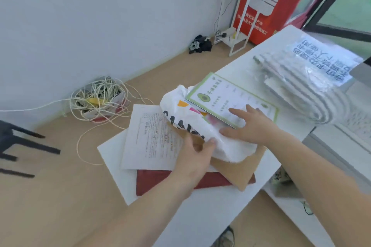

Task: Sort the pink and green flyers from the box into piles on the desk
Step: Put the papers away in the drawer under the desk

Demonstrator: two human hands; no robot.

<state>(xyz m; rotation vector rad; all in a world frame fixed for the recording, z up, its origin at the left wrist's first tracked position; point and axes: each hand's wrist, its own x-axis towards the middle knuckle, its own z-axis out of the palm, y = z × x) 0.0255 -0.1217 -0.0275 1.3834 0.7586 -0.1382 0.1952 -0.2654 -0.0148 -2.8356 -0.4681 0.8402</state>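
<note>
Nearest, at the near left corner of the table (208, 197), a dark red folder (160, 181), partly under a brown envelope (236, 172) and a white printed sheet (149, 138) that overhangs the left edge. On top of these, a white plastic bag (202, 124) with black letters and orange and pink marks. Left hand (195, 155) gripping the bag's near edge, thumb on top, the rest curled beneath. Right hand (253, 128) laid flat, fingers (239, 112) straight and spread, pressing on the mouth of the bag and on a green flyer (226, 96). Flyer white with a green border and a round green mark, half out of the bag, far end pointing toward the table's far edge. Something pink (213, 120) just inside the mouth, under the flyer; too blurred to tell whether a flyer. Farther along the table, just beyond the flyer, a plastic-wrapped stack (301, 86) with a label in blue characters. On the floor left of the table, a tangle of pale cord (98, 98) against the wall, black chair legs (22, 144) at the left side. Farthest, dark cloth (200, 45) on the floor, a white rack (241, 26) and a red cabinet (285, 0).
</note>
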